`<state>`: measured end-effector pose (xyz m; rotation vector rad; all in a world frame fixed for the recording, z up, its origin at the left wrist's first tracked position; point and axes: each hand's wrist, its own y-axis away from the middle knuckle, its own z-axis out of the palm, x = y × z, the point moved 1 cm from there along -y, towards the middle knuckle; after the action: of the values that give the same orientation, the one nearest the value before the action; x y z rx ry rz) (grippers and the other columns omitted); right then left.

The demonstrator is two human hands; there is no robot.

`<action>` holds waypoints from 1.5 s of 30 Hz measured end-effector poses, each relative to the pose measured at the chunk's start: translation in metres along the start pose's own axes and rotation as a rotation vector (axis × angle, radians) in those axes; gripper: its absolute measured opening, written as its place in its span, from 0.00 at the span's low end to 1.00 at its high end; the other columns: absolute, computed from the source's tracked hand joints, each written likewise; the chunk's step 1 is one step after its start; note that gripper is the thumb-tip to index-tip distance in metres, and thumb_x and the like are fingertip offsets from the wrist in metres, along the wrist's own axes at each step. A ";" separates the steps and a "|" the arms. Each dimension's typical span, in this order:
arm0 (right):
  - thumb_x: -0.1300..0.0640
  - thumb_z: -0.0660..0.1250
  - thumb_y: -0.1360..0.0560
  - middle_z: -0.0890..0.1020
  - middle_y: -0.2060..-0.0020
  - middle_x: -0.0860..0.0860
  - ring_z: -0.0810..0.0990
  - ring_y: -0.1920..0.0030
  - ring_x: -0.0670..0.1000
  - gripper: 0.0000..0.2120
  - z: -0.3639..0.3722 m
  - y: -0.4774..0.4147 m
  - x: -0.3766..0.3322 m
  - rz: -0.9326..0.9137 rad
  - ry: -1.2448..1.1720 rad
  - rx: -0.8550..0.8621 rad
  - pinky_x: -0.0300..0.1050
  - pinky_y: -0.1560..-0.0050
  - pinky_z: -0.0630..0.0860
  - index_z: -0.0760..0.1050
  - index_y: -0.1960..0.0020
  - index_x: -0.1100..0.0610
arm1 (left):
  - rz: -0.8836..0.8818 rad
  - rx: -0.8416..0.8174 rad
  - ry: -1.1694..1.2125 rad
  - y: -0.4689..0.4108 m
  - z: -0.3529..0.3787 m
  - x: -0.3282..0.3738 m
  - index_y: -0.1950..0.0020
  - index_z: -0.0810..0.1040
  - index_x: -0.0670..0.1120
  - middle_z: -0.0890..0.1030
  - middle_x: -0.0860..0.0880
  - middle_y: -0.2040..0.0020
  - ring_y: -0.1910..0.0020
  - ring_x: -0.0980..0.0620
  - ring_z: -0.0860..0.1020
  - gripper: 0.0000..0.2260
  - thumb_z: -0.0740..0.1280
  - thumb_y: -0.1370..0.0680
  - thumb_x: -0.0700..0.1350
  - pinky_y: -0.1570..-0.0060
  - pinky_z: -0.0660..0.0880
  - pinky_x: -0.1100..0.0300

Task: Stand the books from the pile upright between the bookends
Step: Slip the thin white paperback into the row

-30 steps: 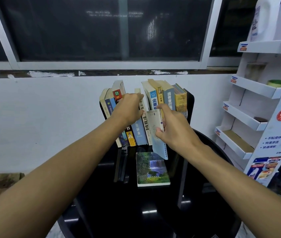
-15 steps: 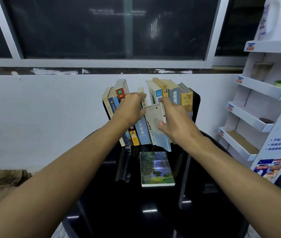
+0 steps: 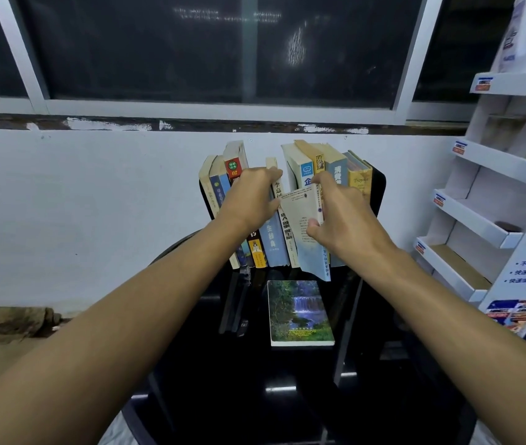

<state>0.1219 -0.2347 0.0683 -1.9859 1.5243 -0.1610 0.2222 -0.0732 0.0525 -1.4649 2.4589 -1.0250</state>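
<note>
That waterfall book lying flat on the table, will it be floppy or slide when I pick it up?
The waterfall book looks like a thin paperback, so it will probably flex a little and feel light. It lies flat on the glossy black table, so it may slide when pushed.

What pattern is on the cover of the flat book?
The flat book shows a blue waterfall among green trees, head view.

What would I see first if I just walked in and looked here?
In the middle, the left hand presses a row of upright books aside while the right hand grips a pale blue book at the gap. Below them, a book with a waterfall cover lies flat on the black table.
</note>
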 end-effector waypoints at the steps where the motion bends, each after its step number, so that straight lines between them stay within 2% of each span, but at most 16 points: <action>1: 0.63 0.71 0.25 0.79 0.54 0.55 0.79 0.55 0.57 0.25 -0.001 0.000 0.000 0.002 -0.002 0.005 0.51 0.57 0.79 0.66 0.33 0.58 | 0.002 0.001 0.000 0.000 0.000 0.000 0.35 0.78 0.42 0.83 0.42 0.40 0.40 0.43 0.81 0.17 0.74 0.23 0.41 0.44 0.81 0.45; 4: 0.64 0.71 0.26 0.80 0.52 0.56 0.79 0.54 0.56 0.25 -0.004 0.000 0.000 0.000 -0.016 0.017 0.51 0.56 0.79 0.66 0.32 0.58 | -0.003 0.007 -0.013 0.000 -0.001 0.000 0.35 0.78 0.41 0.83 0.41 0.40 0.39 0.42 0.80 0.18 0.74 0.24 0.40 0.42 0.80 0.44; 9: 0.64 0.72 0.26 0.82 0.51 0.56 0.81 0.54 0.57 0.25 -0.004 0.000 0.000 0.005 -0.014 0.019 0.53 0.54 0.81 0.66 0.33 0.58 | -0.010 0.018 -0.031 0.001 -0.001 0.001 0.39 0.79 0.41 0.84 0.42 0.42 0.41 0.42 0.81 0.14 0.73 0.24 0.40 0.45 0.80 0.43; 13: 0.64 0.71 0.25 0.81 0.48 0.57 0.80 0.53 0.56 0.26 -0.002 0.001 0.000 0.003 -0.018 0.021 0.47 0.56 0.80 0.65 0.31 0.58 | -0.025 0.037 -0.037 0.001 0.000 0.002 0.38 0.79 0.41 0.84 0.42 0.41 0.40 0.41 0.81 0.14 0.73 0.23 0.39 0.43 0.80 0.43; 18: 0.64 0.71 0.26 0.81 0.52 0.57 0.81 0.54 0.58 0.26 0.000 -0.002 0.001 0.007 0.000 0.040 0.55 0.54 0.81 0.65 0.32 0.58 | -0.040 0.052 -0.041 0.001 0.001 0.001 0.38 0.80 0.42 0.84 0.42 0.41 0.40 0.41 0.81 0.13 0.72 0.22 0.39 0.44 0.81 0.42; 23: 0.64 0.71 0.25 0.80 0.55 0.55 0.79 0.56 0.56 0.23 0.002 -0.005 -0.001 0.001 0.002 0.050 0.52 0.56 0.79 0.66 0.34 0.60 | -0.061 0.056 -0.013 0.002 -0.001 0.002 0.33 0.79 0.43 0.83 0.42 0.37 0.37 0.40 0.80 0.17 0.72 0.22 0.38 0.40 0.79 0.42; 27: 0.65 0.70 0.25 0.81 0.50 0.57 0.79 0.54 0.56 0.23 0.001 -0.008 0.002 0.013 0.001 0.060 0.46 0.59 0.75 0.66 0.33 0.60 | -0.055 0.057 0.002 0.003 -0.002 0.003 0.32 0.79 0.43 0.83 0.43 0.37 0.37 0.41 0.80 0.18 0.71 0.22 0.38 0.41 0.80 0.42; 33: 0.63 0.71 0.25 0.81 0.44 0.59 0.80 0.49 0.57 0.25 -0.003 0.000 0.005 0.006 -0.010 0.048 0.48 0.55 0.79 0.65 0.33 0.59 | -0.062 0.057 -0.008 0.005 -0.004 0.005 0.34 0.80 0.42 0.83 0.42 0.38 0.37 0.40 0.80 0.16 0.70 0.22 0.37 0.40 0.79 0.42; 36: 0.63 0.71 0.25 0.81 0.49 0.57 0.77 0.54 0.55 0.24 -0.002 0.002 0.005 -0.006 -0.001 0.056 0.45 0.60 0.73 0.65 0.32 0.59 | -0.065 0.059 -0.009 0.005 -0.005 0.006 0.35 0.80 0.41 0.83 0.41 0.39 0.37 0.40 0.80 0.15 0.71 0.22 0.37 0.40 0.79 0.41; 40: 0.63 0.71 0.25 0.77 0.59 0.53 0.77 0.58 0.55 0.25 0.005 -0.003 0.003 -0.021 0.023 0.075 0.48 0.62 0.72 0.65 0.32 0.59 | -0.082 0.052 -0.006 0.005 -0.004 0.006 0.33 0.79 0.43 0.83 0.42 0.37 0.35 0.40 0.79 0.16 0.71 0.22 0.38 0.39 0.78 0.41; 43: 0.65 0.69 0.24 0.74 0.61 0.52 0.76 0.60 0.54 0.24 0.013 -0.007 0.002 -0.045 0.019 0.085 0.48 0.64 0.70 0.65 0.31 0.59 | -0.085 0.050 -0.013 0.005 -0.004 0.006 0.33 0.79 0.43 0.82 0.42 0.37 0.35 0.40 0.78 0.17 0.71 0.22 0.38 0.38 0.78 0.42; 45: 0.65 0.67 0.24 0.71 0.63 0.47 0.76 0.61 0.53 0.25 0.019 -0.008 0.003 -0.081 0.005 0.098 0.47 0.65 0.68 0.64 0.29 0.58 | -0.092 0.052 -0.010 0.004 -0.004 0.006 0.30 0.78 0.45 0.82 0.43 0.35 0.33 0.41 0.77 0.19 0.71 0.22 0.39 0.36 0.77 0.43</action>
<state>0.1383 -0.2285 0.0565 -1.9719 1.4127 -0.2697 0.2142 -0.0748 0.0547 -1.5766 2.3594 -1.0865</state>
